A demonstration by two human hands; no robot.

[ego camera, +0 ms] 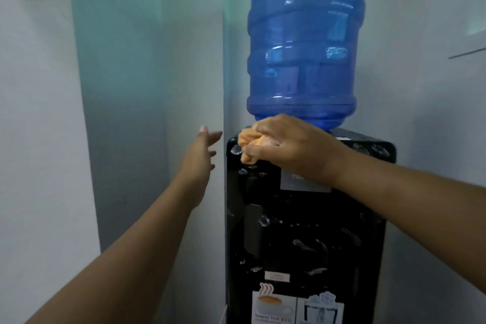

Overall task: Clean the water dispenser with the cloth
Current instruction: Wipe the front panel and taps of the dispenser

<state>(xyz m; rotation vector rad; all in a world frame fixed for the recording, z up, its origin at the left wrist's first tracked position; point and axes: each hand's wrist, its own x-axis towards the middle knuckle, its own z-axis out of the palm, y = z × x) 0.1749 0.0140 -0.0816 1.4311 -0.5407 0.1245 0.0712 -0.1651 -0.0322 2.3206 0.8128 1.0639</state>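
- At the top front corner of the black water dispenser (305, 231), the right hand (294, 147) grips a bunched orange cloth (249, 139).
- Left hand (201, 155) hovers beside it, fingers spread, holding nothing.
- Risk: hard wiping could jostle the blue bottle (305, 42) just above.

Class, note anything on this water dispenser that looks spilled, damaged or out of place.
Wet-looking blobs and streaks spatter the black front of the water dispenser, from the top edge downwards. The right hand grips the cloth at its top left corner. No damage shows.

Glossy black plastic dispenser (305, 231) (reflective); translucent blue plastic bottle (305, 42); soft orange cloth (252, 142)
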